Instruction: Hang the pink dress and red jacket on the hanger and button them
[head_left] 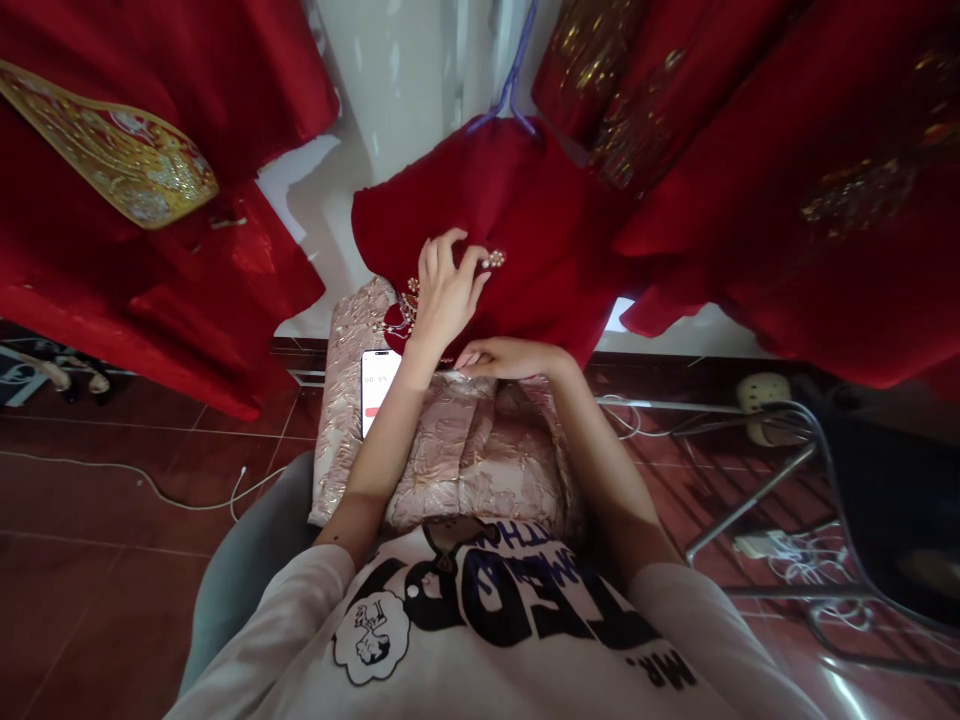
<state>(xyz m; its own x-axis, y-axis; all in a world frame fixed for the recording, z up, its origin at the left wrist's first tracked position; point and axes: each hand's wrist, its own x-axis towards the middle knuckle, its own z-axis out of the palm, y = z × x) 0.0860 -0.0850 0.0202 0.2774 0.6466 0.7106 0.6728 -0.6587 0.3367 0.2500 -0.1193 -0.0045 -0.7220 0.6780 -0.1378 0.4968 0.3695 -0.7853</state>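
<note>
A dark red garment (547,230) hangs on a blue hanger (514,80) before me, its lower part over my lap. My left hand (450,285) reaches onto its front, thumb and index finger apart beside a small beaded flower (493,260); nothing shows in its grip. Lower down, my right hand (499,357) lies bent at the garment's lower edge, its fingertips close together; what they hold, if anything, is too small to tell. Beaded trim (405,308) shows left of my left wrist. Pinkish brocade fabric (450,440) covers my lap.
A lit phone (373,385) lies on the brocade beside my left forearm. Red garments (247,250) hang at left and right. A metal-framed chair (885,500) stands right, near cables (817,565) and a pale clog (765,400). A white cable (150,485) crosses the floor left.
</note>
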